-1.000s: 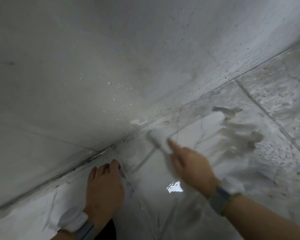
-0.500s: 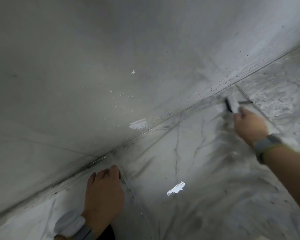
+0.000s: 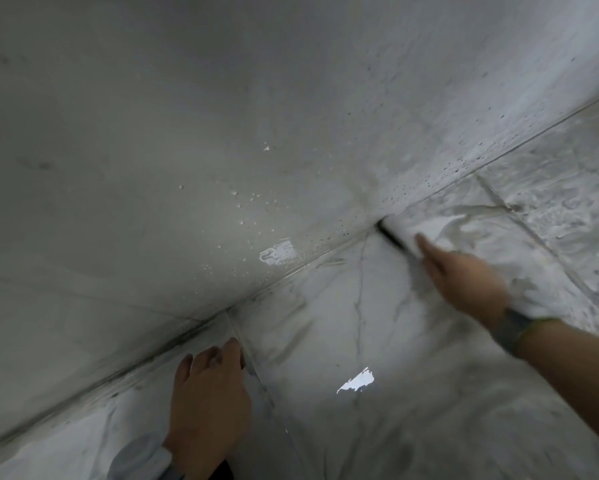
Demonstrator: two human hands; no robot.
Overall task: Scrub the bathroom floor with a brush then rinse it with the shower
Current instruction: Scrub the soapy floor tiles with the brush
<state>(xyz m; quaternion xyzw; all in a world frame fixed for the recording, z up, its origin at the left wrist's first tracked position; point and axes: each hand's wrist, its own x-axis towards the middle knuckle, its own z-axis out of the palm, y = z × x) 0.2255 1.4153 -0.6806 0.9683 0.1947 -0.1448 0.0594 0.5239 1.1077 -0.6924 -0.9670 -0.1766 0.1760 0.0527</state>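
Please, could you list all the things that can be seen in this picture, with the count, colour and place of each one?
brush: one, dark, blurred, at the joint of wall and floor, in the right hand's grip
floor tiles: several, grey-white marble, wet and soapy, lower half
wall: one, grey, spotted with droplets, upper half
wristband: one, grey, on the right wrist
left hand: one, resting on the floor, bottom centre
right hand: one, holding the brush, right

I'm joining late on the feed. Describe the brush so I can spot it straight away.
Follow the seam where the wall meets the marble floor, up and right. The right hand grips the brush, its tip at that seam. It is the only thin dark streak, blurred by motion, against pale foam.
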